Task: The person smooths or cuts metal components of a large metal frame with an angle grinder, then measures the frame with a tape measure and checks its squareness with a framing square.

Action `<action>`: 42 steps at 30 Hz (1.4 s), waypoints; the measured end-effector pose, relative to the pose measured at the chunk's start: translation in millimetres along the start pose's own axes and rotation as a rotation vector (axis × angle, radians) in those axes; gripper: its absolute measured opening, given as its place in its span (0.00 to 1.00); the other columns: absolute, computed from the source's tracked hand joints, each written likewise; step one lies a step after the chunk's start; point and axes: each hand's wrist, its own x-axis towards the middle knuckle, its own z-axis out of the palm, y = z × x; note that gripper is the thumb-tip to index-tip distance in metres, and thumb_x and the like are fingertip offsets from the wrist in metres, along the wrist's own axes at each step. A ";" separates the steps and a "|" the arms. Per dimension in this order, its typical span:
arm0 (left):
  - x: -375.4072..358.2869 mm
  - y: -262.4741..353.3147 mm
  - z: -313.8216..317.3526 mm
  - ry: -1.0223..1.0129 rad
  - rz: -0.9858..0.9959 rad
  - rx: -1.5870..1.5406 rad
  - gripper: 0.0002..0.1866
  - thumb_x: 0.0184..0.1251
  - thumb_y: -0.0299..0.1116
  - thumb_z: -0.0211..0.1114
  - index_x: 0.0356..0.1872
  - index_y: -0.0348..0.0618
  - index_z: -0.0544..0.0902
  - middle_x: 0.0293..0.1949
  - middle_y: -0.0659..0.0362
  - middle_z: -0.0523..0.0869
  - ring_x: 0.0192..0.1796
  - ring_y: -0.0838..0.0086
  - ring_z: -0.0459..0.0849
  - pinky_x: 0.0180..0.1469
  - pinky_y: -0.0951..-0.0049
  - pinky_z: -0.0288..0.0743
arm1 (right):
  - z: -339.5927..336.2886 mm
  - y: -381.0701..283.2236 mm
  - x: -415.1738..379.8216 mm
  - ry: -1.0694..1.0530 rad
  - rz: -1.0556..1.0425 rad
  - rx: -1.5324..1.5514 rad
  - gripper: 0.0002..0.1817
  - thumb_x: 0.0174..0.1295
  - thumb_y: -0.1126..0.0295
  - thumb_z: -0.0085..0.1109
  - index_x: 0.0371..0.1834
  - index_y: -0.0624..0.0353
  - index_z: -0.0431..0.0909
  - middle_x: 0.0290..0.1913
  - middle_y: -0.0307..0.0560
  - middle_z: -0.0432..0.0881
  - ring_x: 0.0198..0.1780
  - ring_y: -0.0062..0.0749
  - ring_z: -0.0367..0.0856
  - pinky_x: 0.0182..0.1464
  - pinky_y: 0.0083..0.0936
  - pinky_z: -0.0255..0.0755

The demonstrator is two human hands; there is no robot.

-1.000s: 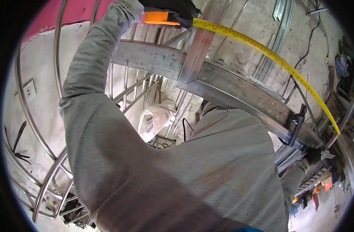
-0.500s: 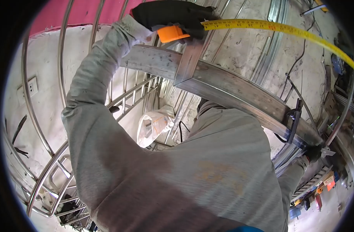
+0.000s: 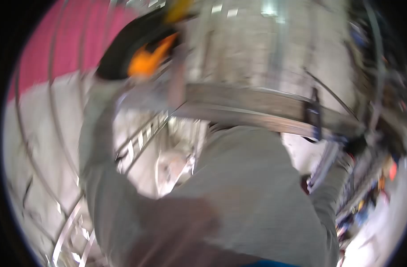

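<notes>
Motion blurs the picture. My left hand [image 3: 134,44], in a black glove, is closed around an orange tape measure [image 3: 145,61] above the left part of a metal beam [image 3: 243,100]. A short stretch of yellow blade [image 3: 179,10] shows at the top of that hand. At the beam's right end is my right hand [image 3: 355,146], also in a dark glove; its fingers are too smeared to make out. A dark clamp-like piece [image 3: 314,115] sits across the beam near its right end. A short crosspiece [image 3: 177,84] joins the beam near my left hand.
Curved metal bars [image 3: 52,111] run down the left side in front of a pink and pale surface. A whitish bag [image 3: 170,169] lies below the beam, beside my torso. Mixed tools and small items [image 3: 368,200] are along the right side.
My left hand has moved left and turned with the tape measure; the long blade that stretched to the right no longer shows. The whole view has shifted, and my right hand appears higher.
</notes>
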 end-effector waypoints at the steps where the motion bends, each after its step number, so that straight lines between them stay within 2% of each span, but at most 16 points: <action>1: -7.3 8.5 -1.4 0.061 -0.072 -0.065 0.21 0.86 0.39 0.56 0.68 0.35 0.81 0.38 0.58 0.86 0.38 0.73 0.85 0.42 0.72 0.80 | -6.4 -11.4 -7.8 0.063 0.044 0.053 0.19 0.61 0.56 0.68 0.49 0.57 0.85 0.42 0.56 0.88 0.42 0.55 0.88 0.42 0.47 0.82; 3: -0.7 20.0 7.5 0.211 -0.168 -0.296 0.23 0.87 0.39 0.54 0.69 0.32 0.79 0.36 0.58 0.84 0.36 0.74 0.83 0.40 0.73 0.78 | -39.2 -38.6 -10.3 0.143 0.200 0.225 0.15 0.63 0.60 0.65 0.44 0.59 0.85 0.44 0.58 0.87 0.46 0.53 0.88 0.46 0.45 0.81; 6: 14.7 35.7 28.6 0.304 -0.143 -0.557 0.26 0.88 0.40 0.51 0.72 0.28 0.76 0.32 0.58 0.82 0.32 0.75 0.81 0.35 0.75 0.76 | -119.7 -80.4 5.8 0.228 0.753 0.865 0.11 0.61 0.63 0.68 0.42 0.57 0.85 0.42 0.56 0.88 0.44 0.55 0.88 0.50 0.44 0.80; 8: 12.9 46.1 45.7 0.326 -0.097 -0.609 0.28 0.88 0.40 0.48 0.73 0.25 0.74 0.30 0.58 0.80 0.29 0.76 0.79 0.33 0.76 0.74 | -192.1 -97.3 24.3 0.198 0.956 0.936 0.17 0.58 0.59 0.71 0.45 0.56 0.85 0.36 0.51 0.85 0.40 0.40 0.86 0.45 0.41 0.77; 9: 10.8 55.1 56.4 0.376 -0.124 -0.534 0.28 0.89 0.41 0.48 0.74 0.25 0.73 0.30 0.58 0.80 0.30 0.75 0.78 0.33 0.74 0.74 | -214.2 -99.7 25.0 0.208 0.942 1.000 0.19 0.59 0.60 0.70 0.49 0.59 0.85 0.37 0.52 0.86 0.41 0.40 0.87 0.46 0.40 0.78; 11: 12.3 58.0 61.6 0.415 -0.097 -0.658 0.28 0.89 0.40 0.47 0.76 0.26 0.71 0.30 0.59 0.78 0.30 0.76 0.77 0.33 0.76 0.72 | -195.8 -83.3 23.3 0.127 0.836 0.929 0.25 0.57 0.49 0.70 0.55 0.50 0.84 0.51 0.57 0.90 0.53 0.57 0.89 0.54 0.48 0.79; 14: 1.0 67.1 55.4 0.322 -0.170 -0.846 0.34 0.86 0.48 0.50 0.81 0.32 0.65 0.37 0.58 0.78 0.34 0.72 0.77 0.37 0.68 0.74 | -202.1 -79.3 18.4 0.353 0.465 1.084 0.22 0.70 0.74 0.62 0.68 0.66 0.81 0.65 0.56 0.87 0.63 0.47 0.87 0.64 0.39 0.79; 15: 1.8 72.3 57.1 0.332 -0.162 -0.887 0.35 0.86 0.48 0.50 0.82 0.33 0.65 0.37 0.58 0.78 0.34 0.71 0.77 0.38 0.68 0.75 | -227.2 -89.8 28.7 0.428 0.480 1.264 0.23 0.71 0.74 0.64 0.67 0.70 0.81 0.63 0.50 0.88 0.61 0.33 0.86 0.63 0.33 0.78; 16: -0.2 77.5 57.7 0.342 -0.149 -0.935 0.35 0.86 0.49 0.50 0.82 0.33 0.64 0.38 0.58 0.78 0.35 0.71 0.77 0.38 0.67 0.75 | -240.2 -89.0 29.7 0.306 0.548 1.428 0.23 0.72 0.74 0.63 0.70 0.67 0.80 0.64 0.50 0.87 0.62 0.30 0.83 0.66 0.29 0.76; 20: -22.7 101.0 60.6 0.387 -0.035 -1.165 0.38 0.84 0.53 0.50 0.83 0.35 0.62 0.40 0.58 0.78 0.36 0.69 0.77 0.40 0.63 0.75 | -353.8 -120.2 51.2 0.170 0.388 1.497 0.31 0.75 0.79 0.59 0.81 0.70 0.68 0.80 0.57 0.73 0.80 0.40 0.71 0.81 0.36 0.64; 21: -28.3 102.1 60.4 0.396 -0.008 -1.215 0.38 0.84 0.54 0.50 0.84 0.36 0.62 0.40 0.57 0.78 0.37 0.69 0.77 0.41 0.62 0.75 | -386.3 -130.9 57.3 0.109 0.293 1.330 0.32 0.74 0.80 0.60 0.81 0.72 0.67 0.80 0.57 0.73 0.81 0.42 0.70 0.83 0.37 0.61; 25: -60.0 66.6 50.0 0.293 0.132 -1.436 0.44 0.81 0.62 0.48 0.86 0.40 0.58 0.45 0.56 0.78 0.41 0.63 0.79 0.45 0.53 0.76 | -410.3 -168.2 80.1 0.063 -0.043 1.564 0.33 0.69 0.81 0.61 0.79 0.72 0.69 0.79 0.56 0.75 0.79 0.39 0.72 0.82 0.35 0.62; 33: -145.2 28.2 69.8 0.777 0.017 -1.235 0.34 0.85 0.51 0.52 0.78 0.34 0.71 0.49 0.49 0.88 0.38 0.60 0.88 0.39 0.57 0.84 | -503.8 -264.7 113.6 -0.125 -0.478 1.491 0.37 0.62 0.82 0.65 0.79 0.65 0.73 0.76 0.50 0.80 0.60 0.27 0.84 0.60 0.24 0.77; 37: -163.3 13.8 89.7 0.967 0.028 -0.951 0.33 0.87 0.52 0.52 0.77 0.35 0.72 0.50 0.47 0.90 0.33 0.60 0.89 0.34 0.60 0.84 | -514.7 -310.4 118.2 -0.014 -0.664 1.524 0.39 0.60 0.82 0.69 0.79 0.62 0.74 0.72 0.51 0.83 0.55 0.25 0.86 0.48 0.22 0.80; 39: -158.6 13.7 75.5 0.859 0.077 -1.100 0.31 0.88 0.54 0.50 0.76 0.39 0.75 0.48 0.48 0.91 0.33 0.62 0.88 0.35 0.62 0.84 | -530.8 -338.9 117.0 0.001 -0.720 1.612 0.38 0.59 0.81 0.71 0.78 0.61 0.75 0.65 0.49 0.87 0.53 0.23 0.86 0.46 0.23 0.80; 42: -126.5 49.0 50.6 0.764 0.069 -0.903 0.30 0.86 0.55 0.55 0.72 0.41 0.80 0.49 0.52 0.90 0.37 0.70 0.85 0.41 0.66 0.81 | -552.5 -379.3 109.9 0.057 -0.792 1.614 0.38 0.61 0.79 0.73 0.77 0.59 0.75 0.55 0.45 0.90 0.50 0.23 0.86 0.46 0.25 0.81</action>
